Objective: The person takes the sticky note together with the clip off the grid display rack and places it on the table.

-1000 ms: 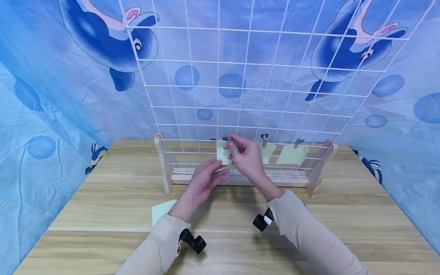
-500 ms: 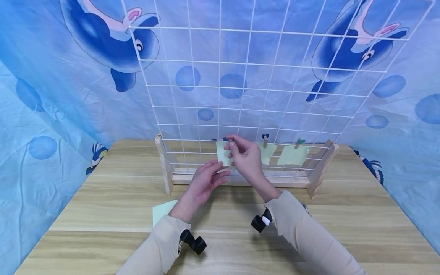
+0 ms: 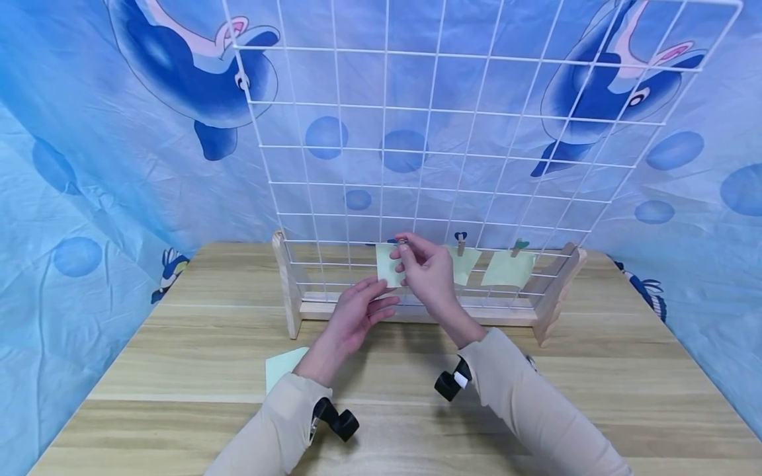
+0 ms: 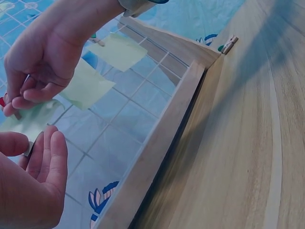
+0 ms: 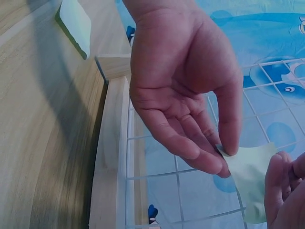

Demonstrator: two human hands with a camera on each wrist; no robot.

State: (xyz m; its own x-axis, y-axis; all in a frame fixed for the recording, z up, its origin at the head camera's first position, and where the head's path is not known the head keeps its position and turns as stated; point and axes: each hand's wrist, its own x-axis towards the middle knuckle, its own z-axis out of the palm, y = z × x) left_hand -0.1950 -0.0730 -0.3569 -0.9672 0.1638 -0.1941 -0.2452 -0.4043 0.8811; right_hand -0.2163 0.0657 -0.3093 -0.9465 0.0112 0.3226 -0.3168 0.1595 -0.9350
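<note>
Both of the left hand's (image 3: 356, 314) tips are narrowed: I have thumb and finger pinching the lower left corner of a pale green paper (image 3: 388, 264), its other fingers loose. The paper is up at the low part of the wire grid (image 3: 540, 61), left of two hung papers (image 3: 508, 268). The right hand (image 3: 431, 274) pinches a red clip (image 4: 3, 101) at the paper's top edge. Fingers cover the bite; cannot tell whether it has caught the wire.

Step in hand, my judgement: clipping up this sheet. Next move likely calls for seating the clip over paper and wire together, then easing the right grip while the left steadies the corner.

Also noted: spare paper (image 3: 284, 365) on the table (image 3: 178, 370), beside the left forearm.
</note>
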